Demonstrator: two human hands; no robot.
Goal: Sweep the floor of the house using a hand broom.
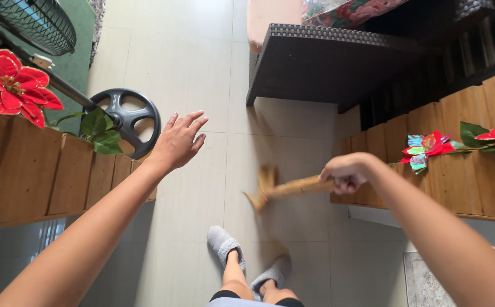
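My right hand [347, 172] is closed around the wrapped handle of a straw-coloured hand broom [284, 188]. The broom points left over the pale tiled floor, its bristle end blurred. My left hand [179, 140] is stretched forward with fingers spread and holds nothing. It hovers above the floor next to a wooden slat planter box on the left [37, 176]. Below, I see my two feet in grey slippers [241, 258].
A red artificial flower [14, 85] with green leaves rises from the left planter. A fan's black round base [127, 120] stands behind it. A dark wicker seat [327, 59] is ahead at the right. Another wooden planter [475, 165] with red flowers runs along the right.
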